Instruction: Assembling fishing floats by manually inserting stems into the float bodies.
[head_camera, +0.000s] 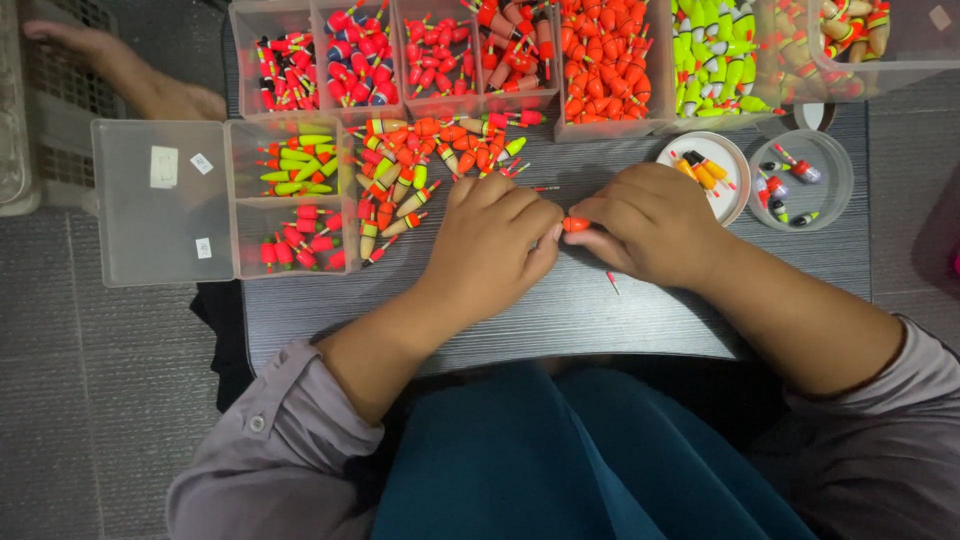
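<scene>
Pinching a small orange float (575, 224) between them, the left hand (490, 245) and the right hand (650, 222) meet at the middle of the dark grey table (560, 310), fingertips closed on either end of the piece, which sits just above the tabletop. Just below the right hand a thin pink pin (612, 283) lies loose on the table. Directly behind the left hand a heap of orange, red and green floats (430, 160) spills across the surface, touching the edge of a clear divided box (290, 195) that holds green floats in its upper cell and red ones in its lower cell; its open clear lid (160, 200) lies flat to the left, hanging past the table edge. Behind the right hand stand a small white dish (705, 165) with a few yellow and orange pieces and, beside it, a clear round tub (800, 180) with several darker floats. Along the far edge runs a row of clear bins (440, 55) packed with red, blue-tipped, orange and brownish floats, then a bin of bright orange floats (605, 60) and a bin of lime-green floats (715, 55). At the top left another person's hand (120, 70) rests on a grey crate (40, 110), well apart from the work. Grey sleeves and a teal lap fill the near edge.
</scene>
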